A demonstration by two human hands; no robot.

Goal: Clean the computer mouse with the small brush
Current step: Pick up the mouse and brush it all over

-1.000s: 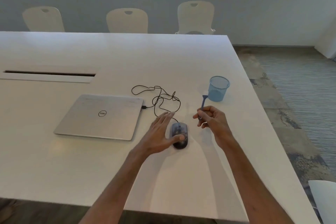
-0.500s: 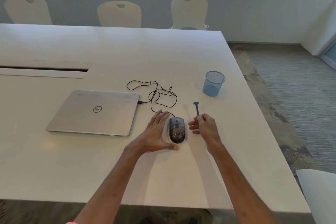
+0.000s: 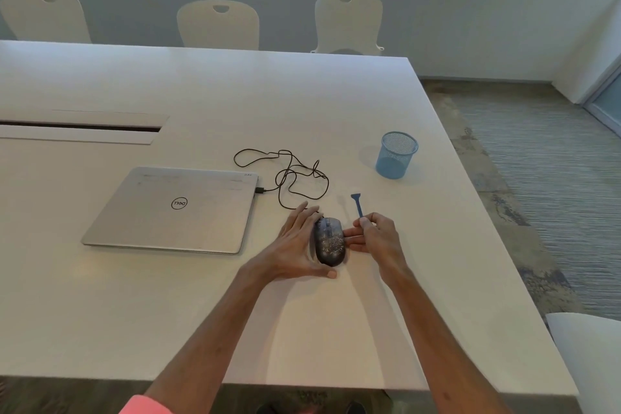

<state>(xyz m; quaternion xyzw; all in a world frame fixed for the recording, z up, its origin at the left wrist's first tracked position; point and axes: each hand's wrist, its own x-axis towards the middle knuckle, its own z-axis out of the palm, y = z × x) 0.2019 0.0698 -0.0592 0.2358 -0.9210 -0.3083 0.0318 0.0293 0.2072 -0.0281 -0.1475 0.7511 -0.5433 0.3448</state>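
Note:
A dark wired computer mouse (image 3: 329, 242) lies on the white table (image 3: 201, 312), its back speckled with pale crumbs. My left hand (image 3: 299, 245) cups the mouse's left side, fingers along it and thumb at its near end. My right hand (image 3: 376, 239) sits just right of the mouse and pinches the handle of a small blue brush (image 3: 358, 205). The brush points away from me, its flat head up and clear of the mouse. Two right fingers reach toward the mouse's right side.
The mouse's black cable (image 3: 289, 175) loops behind it to a closed silver laptop (image 3: 174, 212) on the left. A blue mesh cup (image 3: 396, 155) stands to the far right, near the table's right edge. White chairs (image 3: 347, 22) line the far side.
My left hand has slid from on top of the mouse to its left side, uncovering the crumbs. My right hand with the brush has come down closer to the mouse.

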